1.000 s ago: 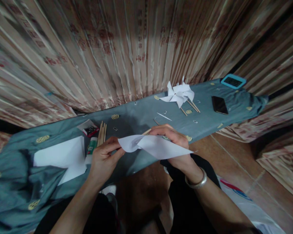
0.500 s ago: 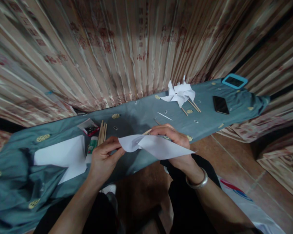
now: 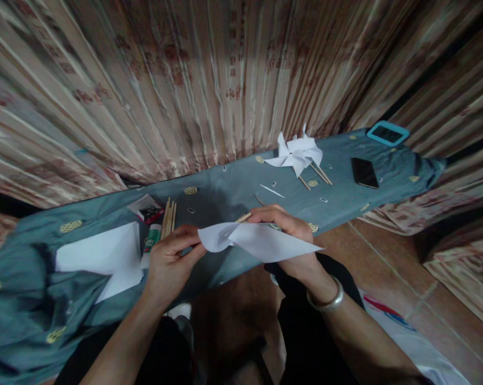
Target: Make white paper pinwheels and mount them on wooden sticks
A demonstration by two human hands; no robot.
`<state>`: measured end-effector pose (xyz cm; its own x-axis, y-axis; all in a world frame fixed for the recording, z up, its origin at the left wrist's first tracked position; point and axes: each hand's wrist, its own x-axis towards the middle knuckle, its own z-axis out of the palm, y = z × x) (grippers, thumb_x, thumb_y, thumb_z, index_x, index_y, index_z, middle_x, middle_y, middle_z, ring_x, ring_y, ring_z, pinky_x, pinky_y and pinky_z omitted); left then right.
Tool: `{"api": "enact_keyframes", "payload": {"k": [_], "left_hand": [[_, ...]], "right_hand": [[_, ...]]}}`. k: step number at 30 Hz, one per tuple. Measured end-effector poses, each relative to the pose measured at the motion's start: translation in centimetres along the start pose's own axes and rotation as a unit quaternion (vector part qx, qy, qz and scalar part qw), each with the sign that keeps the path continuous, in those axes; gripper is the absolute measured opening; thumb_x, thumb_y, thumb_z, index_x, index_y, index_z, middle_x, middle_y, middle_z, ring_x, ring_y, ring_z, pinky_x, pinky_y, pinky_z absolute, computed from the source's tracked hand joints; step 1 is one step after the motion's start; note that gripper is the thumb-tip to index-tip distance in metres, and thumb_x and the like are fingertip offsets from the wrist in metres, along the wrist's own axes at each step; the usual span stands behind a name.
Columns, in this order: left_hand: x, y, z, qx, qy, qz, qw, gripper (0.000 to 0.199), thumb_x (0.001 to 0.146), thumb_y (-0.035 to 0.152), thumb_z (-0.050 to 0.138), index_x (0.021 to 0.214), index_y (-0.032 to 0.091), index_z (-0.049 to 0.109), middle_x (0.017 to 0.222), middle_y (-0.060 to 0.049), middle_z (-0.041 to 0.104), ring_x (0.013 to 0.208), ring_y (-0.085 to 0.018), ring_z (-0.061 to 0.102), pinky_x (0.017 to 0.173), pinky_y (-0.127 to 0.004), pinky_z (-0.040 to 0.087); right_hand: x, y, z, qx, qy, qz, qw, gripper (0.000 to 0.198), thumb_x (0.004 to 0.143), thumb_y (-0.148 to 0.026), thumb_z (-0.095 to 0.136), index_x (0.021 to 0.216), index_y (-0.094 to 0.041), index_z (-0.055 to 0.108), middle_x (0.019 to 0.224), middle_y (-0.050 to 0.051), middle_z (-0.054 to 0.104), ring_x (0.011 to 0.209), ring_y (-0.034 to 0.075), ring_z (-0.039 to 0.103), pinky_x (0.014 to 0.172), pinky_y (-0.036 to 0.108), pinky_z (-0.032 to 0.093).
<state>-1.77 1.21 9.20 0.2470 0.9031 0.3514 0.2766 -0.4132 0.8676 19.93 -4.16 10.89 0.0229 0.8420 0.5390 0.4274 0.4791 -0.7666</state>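
A white paper pinwheel with curled blades is held up in front of me, over the near edge of the table. My left hand has its thumb and fingers pinched together at the pinwheel's left edge. My right hand, with a silver bangle at the wrist, is wrapped around the pinwheel from behind, and the paper hides part of it. The tip of a wooden stick pokes out above the paper beside my right fingers; the rest of the stick is hidden.
White paper sheets, a green glue stick, a small box of pins and wooden sticks lie left. Finished pinwheels, a black phone and a blue-framed device lie right. A curtain hangs behind.
The left edge of the pinwheel has shifted very slightly to the right. Both hands keep nearly the same place and grip.
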Motion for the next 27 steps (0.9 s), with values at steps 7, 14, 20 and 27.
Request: {"api": "enact_keyframes", "payload": {"k": [7, 14, 20, 27], "left_hand": [[-0.4, -0.1, -0.5, 0.089, 0.012, 0.125, 0.988, 0.011, 0.083, 0.028, 0.068, 0.082, 0.024, 0.078, 0.077, -0.001, 0.073, 0.070, -0.014, 0.068, 0.063, -0.023, 0.055], [-0.7, 0.4, -0.9, 0.170, 0.017, 0.206, 0.963, 0.014, 0.084, 0.018, 0.067, 0.093, 0.023, 0.077, 0.084, 0.000, 0.072, 0.073, -0.012, 0.068, 0.069, -0.021, 0.055], [-0.7, 0.2, -1.2, 0.225, 0.013, 0.263, 0.938, 0.015, 0.085, 0.013, 0.066, 0.096, 0.018, 0.073, 0.086, -0.001, 0.069, 0.075, -0.011, 0.066, 0.069, -0.018, 0.053], [-0.7, -0.2, -1.0, 0.222, -0.009, 0.261, 0.940, 0.014, 0.086, 0.014, 0.064, 0.096, 0.017, 0.073, 0.086, -0.002, 0.069, 0.076, -0.012, 0.067, 0.071, -0.020, 0.054]], "right_hand": [[0.0, 0.3, 0.5, 0.100, 0.011, 0.111, 0.989, 0.011, 0.080, -0.022, 0.068, 0.091, -0.022, 0.071, 0.095, 0.003, 0.075, 0.089, 0.018, 0.070, 0.081, 0.030, 0.053], [0.4, 1.7, 1.8, 0.224, 0.042, 0.214, 0.950, 0.016, 0.071, -0.033, 0.078, 0.080, -0.021, 0.071, 0.087, 0.003, 0.078, 0.079, 0.019, 0.072, 0.072, 0.030, 0.057], [0.6, 2.5, 2.0, 0.233, 0.037, 0.217, 0.947, 0.026, 0.069, -0.035, 0.080, 0.088, -0.021, 0.070, 0.090, 0.004, 0.077, 0.082, 0.019, 0.071, 0.077, 0.032, 0.057], [0.8, 2.6, 1.1, 0.172, -0.020, 0.166, 0.971, 0.014, 0.077, -0.029, 0.072, 0.088, -0.020, 0.074, 0.091, 0.004, 0.077, 0.085, 0.019, 0.071, 0.078, 0.032, 0.057]]}}
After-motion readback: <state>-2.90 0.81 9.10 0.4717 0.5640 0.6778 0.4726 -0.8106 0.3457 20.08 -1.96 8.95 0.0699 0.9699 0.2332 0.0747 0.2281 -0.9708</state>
